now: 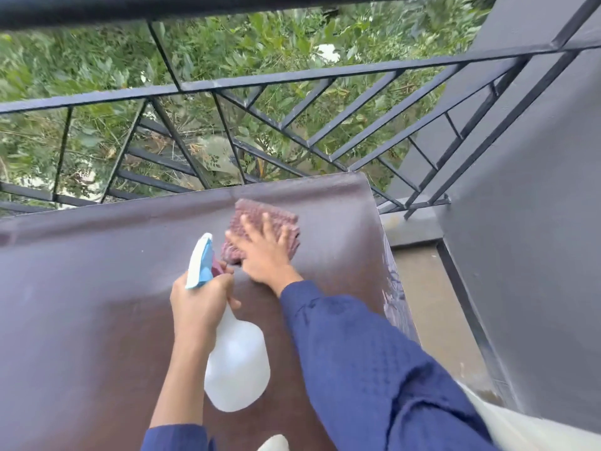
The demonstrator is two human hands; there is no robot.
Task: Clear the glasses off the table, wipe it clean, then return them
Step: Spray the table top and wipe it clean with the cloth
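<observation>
**Wiping under way, glasses out of sight**

The brown worktop shows no glasses on any part that is in view, so the clearing step looks finished. Where the glasses now stand cannot be told; none appear anywhere in the view.

The middle step seems to be in progress. The right hand lies flat with fingers spread on a folded reddish cloth, pressing it onto the worktop near the far right corner, close to the black railing. The left hand is clenched around the neck of a white spray bottle with a blue-and-white trigger head, holding it above the worktop just beside the cloth, nozzle pointing away from the person. Whether a finger is squeezing the trigger cannot be told.

A paler, hazy patch on the worktop around the cloth may be spray, though that is uncertain. The large left stretch of the worktop probably remains to be wiped. After that, the bottle and cloth must be set aside and the glasses brought back.
</observation>
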